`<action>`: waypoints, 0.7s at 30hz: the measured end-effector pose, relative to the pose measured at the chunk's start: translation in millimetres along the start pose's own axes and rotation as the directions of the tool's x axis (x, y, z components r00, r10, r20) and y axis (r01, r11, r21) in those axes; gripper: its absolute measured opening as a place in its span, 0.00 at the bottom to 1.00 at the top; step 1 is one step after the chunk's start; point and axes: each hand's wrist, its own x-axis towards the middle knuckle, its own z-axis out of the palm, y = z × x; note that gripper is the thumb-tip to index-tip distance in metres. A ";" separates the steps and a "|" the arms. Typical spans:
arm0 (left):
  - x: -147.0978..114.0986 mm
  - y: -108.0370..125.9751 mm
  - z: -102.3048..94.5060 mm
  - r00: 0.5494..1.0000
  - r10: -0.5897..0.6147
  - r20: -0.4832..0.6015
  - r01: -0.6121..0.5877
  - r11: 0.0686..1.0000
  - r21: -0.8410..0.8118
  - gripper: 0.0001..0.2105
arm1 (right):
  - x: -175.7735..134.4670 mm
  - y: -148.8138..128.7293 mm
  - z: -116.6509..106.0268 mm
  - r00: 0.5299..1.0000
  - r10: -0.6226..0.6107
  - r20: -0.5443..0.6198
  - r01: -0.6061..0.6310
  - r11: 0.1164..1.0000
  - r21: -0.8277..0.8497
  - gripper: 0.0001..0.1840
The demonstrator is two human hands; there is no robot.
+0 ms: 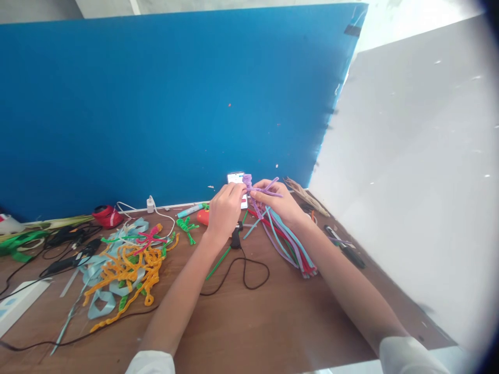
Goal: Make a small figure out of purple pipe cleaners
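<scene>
Purple pipe cleaners [247, 181] are held up between my two hands, coiled into a short stack at the top with loose ends sticking out to the right. My left hand [228, 205] pinches the coiled part from the left. My right hand [278, 202] grips the same pipe cleaners from the right, their straight ends passing across its fingers. Behind my hands a lit phone [235, 177] leans against the blue panel, partly covered. Below my right hand lies a bundle of red, blue and purple pipe cleaners [290, 246]. A black glue gun [236, 236] rests beneath my left hand.
Orange pipe-cleaner pieces [132, 270] and light blue ribbon [102, 306] are heaped on the left. A white power strip [21, 304], black cords and a white charger [150, 204] lie there too. A blue panel [175, 104] borders the back, a white wall [421, 171] the right.
</scene>
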 end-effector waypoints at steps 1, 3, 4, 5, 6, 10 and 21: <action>0.2 0.5 0.9 1.000 -0.003 0.005 0.003 1.000 -0.020 0.10 | 0.0 -0.5 0.6 1.000 0.000 0.000 0.000 1.000 0.012 0.15; 0.4 1.7 2.1 1.000 0.003 0.018 -0.002 0.998 -0.057 0.10 | 0.1 -0.8 1.7 1.000 0.005 0.020 -0.006 0.999 0.047 0.15; 0.4 2.3 2.3 1.000 0.012 0.023 -0.011 0.997 -0.073 0.10 | 0.3 -0.6 1.9 0.999 0.006 0.036 -0.008 0.998 0.063 0.14; 0.5 2.6 2.4 1.000 0.023 0.020 -0.021 0.996 -0.088 0.10 | 0.6 -0.2 2.0 0.999 0.007 0.050 -0.011 0.997 0.077 0.14; 0.5 2.7 2.1 0.999 0.032 0.014 -0.030 0.994 -0.103 0.09 | 0.9 0.3 1.8 0.998 0.010 0.060 -0.016 0.996 0.089 0.14; 1.4 0.0 -2.0 0.992 0.118 0.035 -0.111 0.980 -0.168 0.08 | 1.9 2.1 -0.1 0.998 0.027 0.050 -0.033 0.992 0.125 0.12; 6.9 -12.4 -20.5 0.941 0.245 0.234 -0.224 0.968 -0.112 0.07 | 0.8 1.6 2.1 0.997 0.053 0.063 -0.060 0.991 0.123 0.12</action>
